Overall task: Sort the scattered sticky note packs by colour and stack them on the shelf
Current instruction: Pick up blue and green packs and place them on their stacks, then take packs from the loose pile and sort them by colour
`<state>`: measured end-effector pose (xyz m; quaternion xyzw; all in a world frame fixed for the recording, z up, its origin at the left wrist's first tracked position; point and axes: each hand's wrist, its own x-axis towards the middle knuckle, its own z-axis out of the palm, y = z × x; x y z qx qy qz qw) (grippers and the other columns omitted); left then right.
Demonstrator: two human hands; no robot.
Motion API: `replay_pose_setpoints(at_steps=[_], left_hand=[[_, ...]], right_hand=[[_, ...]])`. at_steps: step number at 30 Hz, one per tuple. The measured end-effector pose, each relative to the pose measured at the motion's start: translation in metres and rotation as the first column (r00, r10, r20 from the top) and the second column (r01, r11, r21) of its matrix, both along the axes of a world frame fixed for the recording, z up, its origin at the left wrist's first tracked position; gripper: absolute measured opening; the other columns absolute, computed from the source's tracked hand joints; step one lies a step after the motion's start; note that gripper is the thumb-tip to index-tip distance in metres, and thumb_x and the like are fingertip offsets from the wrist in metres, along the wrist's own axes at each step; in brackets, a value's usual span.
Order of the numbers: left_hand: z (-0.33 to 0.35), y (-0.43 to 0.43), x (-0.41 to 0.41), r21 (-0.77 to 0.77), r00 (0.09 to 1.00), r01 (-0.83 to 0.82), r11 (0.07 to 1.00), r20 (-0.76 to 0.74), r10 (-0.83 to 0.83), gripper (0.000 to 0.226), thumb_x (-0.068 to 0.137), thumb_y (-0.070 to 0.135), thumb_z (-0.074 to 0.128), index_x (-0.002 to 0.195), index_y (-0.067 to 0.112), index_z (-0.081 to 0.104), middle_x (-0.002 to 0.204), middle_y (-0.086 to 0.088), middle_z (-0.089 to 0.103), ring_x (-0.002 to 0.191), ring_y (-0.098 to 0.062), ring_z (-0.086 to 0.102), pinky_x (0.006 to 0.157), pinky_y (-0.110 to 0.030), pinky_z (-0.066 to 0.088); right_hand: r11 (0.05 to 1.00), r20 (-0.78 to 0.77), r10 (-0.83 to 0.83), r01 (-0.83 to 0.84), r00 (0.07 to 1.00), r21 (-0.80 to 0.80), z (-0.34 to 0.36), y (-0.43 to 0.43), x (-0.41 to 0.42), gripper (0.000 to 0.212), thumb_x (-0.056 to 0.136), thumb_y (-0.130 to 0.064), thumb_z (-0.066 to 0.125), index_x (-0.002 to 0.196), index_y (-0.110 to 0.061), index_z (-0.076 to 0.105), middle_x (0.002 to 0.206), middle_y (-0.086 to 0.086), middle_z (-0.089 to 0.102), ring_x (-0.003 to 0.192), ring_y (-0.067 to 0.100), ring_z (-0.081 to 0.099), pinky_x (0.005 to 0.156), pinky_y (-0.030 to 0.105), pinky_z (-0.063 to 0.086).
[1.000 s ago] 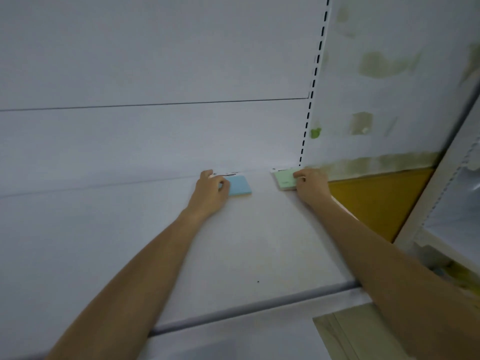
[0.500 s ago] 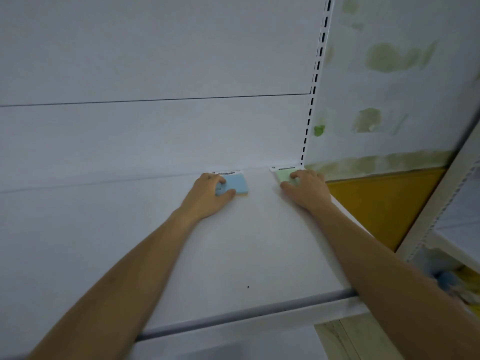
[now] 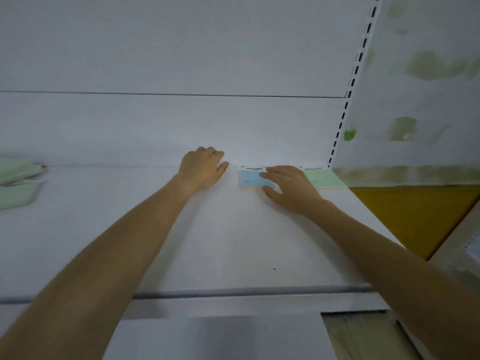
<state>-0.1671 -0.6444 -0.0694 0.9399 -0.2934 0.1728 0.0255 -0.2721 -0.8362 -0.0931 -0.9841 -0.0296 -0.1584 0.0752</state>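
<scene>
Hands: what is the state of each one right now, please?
Left hand: loosely curled, holding nothing, resting on the shelf.
Right hand: open, fingers spread over the blue pack, not gripping it.

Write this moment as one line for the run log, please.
left hand: empty, on shelf | right hand: flat on blue pack | green pack: back right corner, beside blue | more green packs: far left

Bare forearms, no sleeves; hands (image 3: 202, 168) without gloves.

Dim, flat, cool light, faint shadows, soft overall focus, motion blur and wide-angle stretching toward edges
</scene>
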Motion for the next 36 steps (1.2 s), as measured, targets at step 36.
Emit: replay_pose_setpoints(at_steps=[36], left_hand=[[-0.013, 0.501, 0.042, 0.029, 0.817, -0.559, 0.829, -0.154, 0.556, 0.068, 0.080, 0.068, 0.043, 0.137, 0.032, 0.036, 0.140, -0.013, 0.040, 0.133, -0.030, 0.033, 0.108, -0.041, 0.030]], right_hand=[[0.964, -0.257, 0.264, -0.258, 0.930, 0.056, -0.006, 0.484, 0.152, 0.051, 0.089, -0.055, 0.034, 0.131, -0.028, 0.045, 0.141, 0.008, 0.042, 0.132, 0.031, 0.032, 0.110, 0.044, 0.029]])
